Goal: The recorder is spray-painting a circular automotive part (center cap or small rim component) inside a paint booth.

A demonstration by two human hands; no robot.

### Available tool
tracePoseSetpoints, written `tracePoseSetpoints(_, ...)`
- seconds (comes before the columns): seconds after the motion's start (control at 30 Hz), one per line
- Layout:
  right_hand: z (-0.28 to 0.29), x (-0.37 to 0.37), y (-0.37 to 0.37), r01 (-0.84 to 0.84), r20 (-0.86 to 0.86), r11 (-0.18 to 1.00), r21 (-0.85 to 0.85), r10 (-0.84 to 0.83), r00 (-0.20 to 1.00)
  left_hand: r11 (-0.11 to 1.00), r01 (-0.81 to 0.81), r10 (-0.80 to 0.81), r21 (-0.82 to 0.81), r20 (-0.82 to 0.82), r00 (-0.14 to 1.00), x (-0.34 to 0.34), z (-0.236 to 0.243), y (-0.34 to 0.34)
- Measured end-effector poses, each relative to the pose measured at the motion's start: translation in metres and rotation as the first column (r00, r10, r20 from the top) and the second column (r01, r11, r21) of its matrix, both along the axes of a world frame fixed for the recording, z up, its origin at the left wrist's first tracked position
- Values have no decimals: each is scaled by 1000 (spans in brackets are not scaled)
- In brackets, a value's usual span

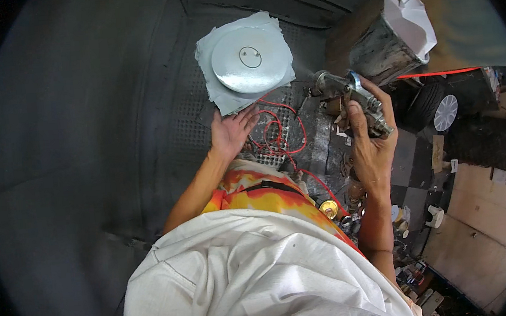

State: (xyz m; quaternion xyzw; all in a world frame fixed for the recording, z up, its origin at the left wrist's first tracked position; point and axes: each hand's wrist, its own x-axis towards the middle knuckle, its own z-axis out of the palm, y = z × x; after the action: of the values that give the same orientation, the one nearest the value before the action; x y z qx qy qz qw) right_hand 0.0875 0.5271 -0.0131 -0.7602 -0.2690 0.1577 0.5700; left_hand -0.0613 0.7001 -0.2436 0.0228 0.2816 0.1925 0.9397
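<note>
A round, glossy pale blue-grey lid-like disc (232, 71) with a small circular fitting near its middle lies on a square of pale paper (216, 98). At the near edge of the paper is my left hand (235, 129), palm up with fingers stretched out. Its fingertips meet or pass just under that edge; whether they bear weight, I cannot tell. My right hand (372, 135) is closed around a metal spray gun (352, 92), its nozzle pointing left at the disc. A faint mist shows between nozzle and disc.
A red hose (303, 130) loops across the perforated floor between my hands. A worn bucket (381, 50) lined with white paper stands at the far right. Beyond my right arm are a wheel (441, 110), a white stool-like object (435, 216) and assorted clutter. Dark walling (76, 131) rises at left.
</note>
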Motion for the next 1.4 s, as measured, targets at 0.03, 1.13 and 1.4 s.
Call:
tracePoseSetpoints(0.03,0,-1,3,-2,1,1000,-3,2,1000,1000,-17,17,-18,-7,1000,-1,0,2)
tracePoseSetpoints(1.13,-20,-17,28,95,143,995,36,-99,985,998,-22,33,55,-204,978,-51,-48,71)
tracePoseSetpoints(1.4,-16,-43,37,-54,-36,998,42,56,998,995,65,-69,74,53,996,-35,-28,42)
